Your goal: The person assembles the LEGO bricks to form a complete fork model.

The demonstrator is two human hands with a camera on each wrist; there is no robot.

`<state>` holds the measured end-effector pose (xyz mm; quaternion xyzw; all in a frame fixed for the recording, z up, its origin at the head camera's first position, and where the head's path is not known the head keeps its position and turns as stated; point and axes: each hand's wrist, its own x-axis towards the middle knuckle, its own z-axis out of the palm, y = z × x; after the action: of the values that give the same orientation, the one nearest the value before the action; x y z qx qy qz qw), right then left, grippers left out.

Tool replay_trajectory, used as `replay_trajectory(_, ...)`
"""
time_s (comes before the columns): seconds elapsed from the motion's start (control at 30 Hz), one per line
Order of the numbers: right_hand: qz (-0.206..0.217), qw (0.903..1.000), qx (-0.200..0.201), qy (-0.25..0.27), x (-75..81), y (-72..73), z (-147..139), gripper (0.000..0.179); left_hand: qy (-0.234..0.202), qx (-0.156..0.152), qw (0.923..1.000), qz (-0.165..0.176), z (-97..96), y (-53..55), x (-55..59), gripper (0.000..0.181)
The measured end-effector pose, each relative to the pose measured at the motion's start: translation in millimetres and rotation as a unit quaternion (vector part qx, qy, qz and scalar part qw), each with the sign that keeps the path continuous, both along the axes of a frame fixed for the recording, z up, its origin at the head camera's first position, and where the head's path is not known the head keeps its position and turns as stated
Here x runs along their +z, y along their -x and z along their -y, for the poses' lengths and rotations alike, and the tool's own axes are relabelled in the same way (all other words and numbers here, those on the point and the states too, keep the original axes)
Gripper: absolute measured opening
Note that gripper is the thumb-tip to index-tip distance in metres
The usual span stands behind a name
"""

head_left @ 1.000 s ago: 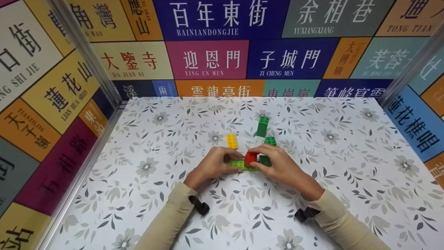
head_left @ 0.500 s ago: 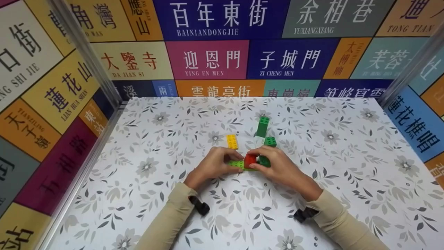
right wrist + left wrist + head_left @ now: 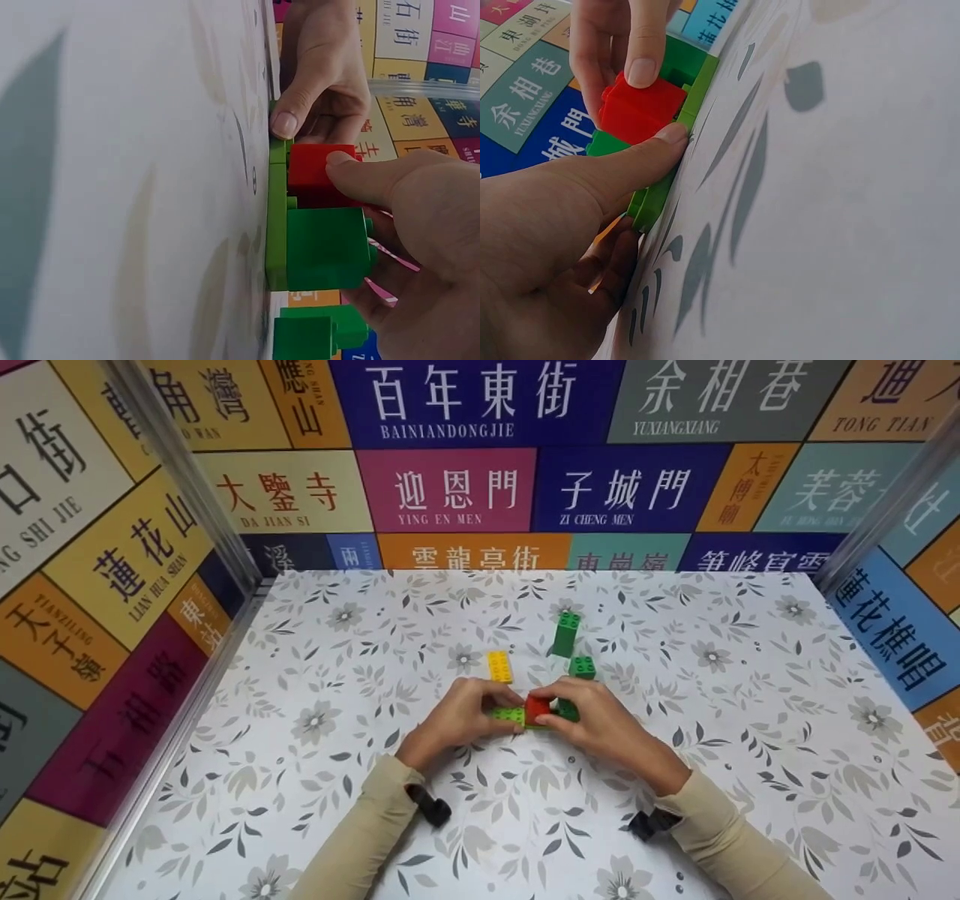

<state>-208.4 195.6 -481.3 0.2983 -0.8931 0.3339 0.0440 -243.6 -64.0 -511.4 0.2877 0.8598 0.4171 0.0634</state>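
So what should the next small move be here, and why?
Probably a gentle downward press on the red block: the right hand pinches it on the light-green base, the left hand grips that base, and full seating isn't clear.

High downward head view, close wrist views, red brick shared

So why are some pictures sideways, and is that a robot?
No robot: these are a person's two bare hands. The big picture comes from a camera on the person's head, looking down. The two smaller, tilted pictures come from cameras worn on the wrists. The left hand holds a light green base. The right hand pinches a red brick against that base, beside a green brick that sits on it. Farther back on the flowery surface are a yellow brick, a tall green brick and a smaller green block.
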Motion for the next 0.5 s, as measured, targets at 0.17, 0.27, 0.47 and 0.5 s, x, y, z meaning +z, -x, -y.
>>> replay_trajectory(0.17, -0.007, 0.9999, 0.003, -0.008, 0.6, 0.4, 1.9, 0.035, 0.006, 0.0, 1.0, -0.002, -0.3, 0.2, 0.1, 0.037)
replay_trajectory(0.27, -0.005, 0.9999, 0.003, -0.009, 1.4, 1.2, 1.8, 0.035, 0.009, 0.003, 1.0, -0.002, -0.9, -0.2, 1.2, 0.037)
replay_trajectory(0.47, 0.029, 0.9996, -0.007, 0.002, 0.4, 4.6, 0.5, 0.035, 0.005, 0.006, 1.0, 0.0, -1.2, -0.9, 1.8, 0.037)
replay_trajectory(0.5, 0.033, 0.9994, -0.008, 0.003, -0.2, 4.9, 0.5, 0.035, 0.003, 0.005, 1.0, 0.0, -1.1, -1.1, 1.6, 0.037)
